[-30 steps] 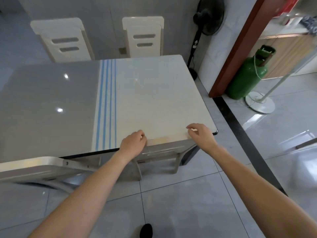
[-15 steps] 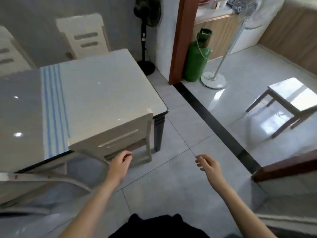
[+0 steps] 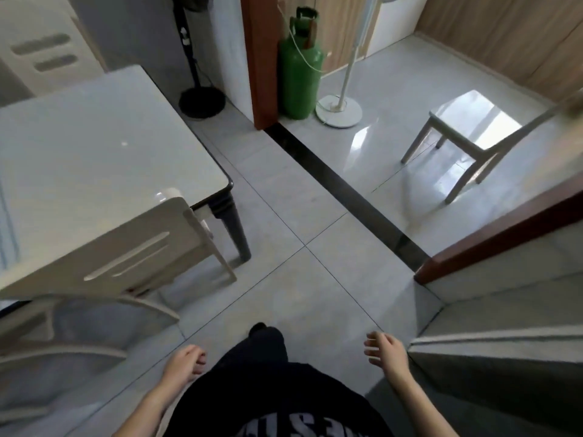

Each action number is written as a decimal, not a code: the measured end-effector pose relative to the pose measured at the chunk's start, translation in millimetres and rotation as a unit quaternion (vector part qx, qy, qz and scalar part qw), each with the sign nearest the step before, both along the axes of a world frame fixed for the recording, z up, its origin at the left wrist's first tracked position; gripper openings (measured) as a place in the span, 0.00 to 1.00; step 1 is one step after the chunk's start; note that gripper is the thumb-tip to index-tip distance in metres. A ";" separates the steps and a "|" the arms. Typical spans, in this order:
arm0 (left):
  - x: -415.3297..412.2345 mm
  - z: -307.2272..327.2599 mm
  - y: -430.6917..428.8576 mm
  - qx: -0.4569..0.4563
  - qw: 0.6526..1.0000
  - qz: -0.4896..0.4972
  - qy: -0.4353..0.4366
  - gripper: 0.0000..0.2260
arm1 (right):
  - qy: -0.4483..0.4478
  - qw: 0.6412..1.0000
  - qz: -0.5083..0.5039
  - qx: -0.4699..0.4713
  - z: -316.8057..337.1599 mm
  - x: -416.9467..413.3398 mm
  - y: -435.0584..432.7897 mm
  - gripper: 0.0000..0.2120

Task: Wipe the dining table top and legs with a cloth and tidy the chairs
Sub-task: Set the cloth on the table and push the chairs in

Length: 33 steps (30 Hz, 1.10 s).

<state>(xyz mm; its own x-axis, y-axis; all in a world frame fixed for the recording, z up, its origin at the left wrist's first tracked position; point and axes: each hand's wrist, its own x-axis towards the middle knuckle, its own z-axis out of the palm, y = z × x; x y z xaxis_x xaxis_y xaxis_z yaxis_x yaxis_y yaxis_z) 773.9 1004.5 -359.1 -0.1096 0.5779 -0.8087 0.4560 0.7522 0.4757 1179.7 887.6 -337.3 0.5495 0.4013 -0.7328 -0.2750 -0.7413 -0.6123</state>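
Hanging empty: left hand [image 3: 184, 362], right hand [image 3: 386, 353]

A home dining area: a glossy dining surface [image 3: 94, 146] with cream slotted chairs [image 3: 126, 247] pushed in, grey floor tiles [image 3: 299, 279], a green gas cylinder [image 3: 299, 74] by the doorway, and standing fans [image 3: 339, 110] nearby.

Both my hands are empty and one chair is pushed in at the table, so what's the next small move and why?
Probably step toward the stray chair beyond the dark floor strip. It stands apart from the table, while the near chair is already tucked in, and left hand and right hand hold nothing.
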 end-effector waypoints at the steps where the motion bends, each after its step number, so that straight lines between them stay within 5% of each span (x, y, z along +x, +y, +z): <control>1: 1.3 -0.7 5.6 -0.002 1.000 -0.001 0.005 0.09 | -0.002 1.000 0.001 0.006 1.5 6.5 11.1 0.08; 11: 84.9 -14.6 127.4 0.004 0.998 0.063 0.011 0.08 | -0.028 0.997 0.053 0.055 -2.9 86.1 177.3 0.12; 25: 258.3 19.9 381.9 0.069 0.996 -0.028 -0.052 0.08 | -0.077 0.997 0.024 -0.015 9.8 246.2 329.0 0.15; 33: 340.3 6.5 485.7 0.050 0.994 0.087 -0.044 0.11 | -0.058 0.993 0.095 -0.032 -11.6 348.4 510.1 0.13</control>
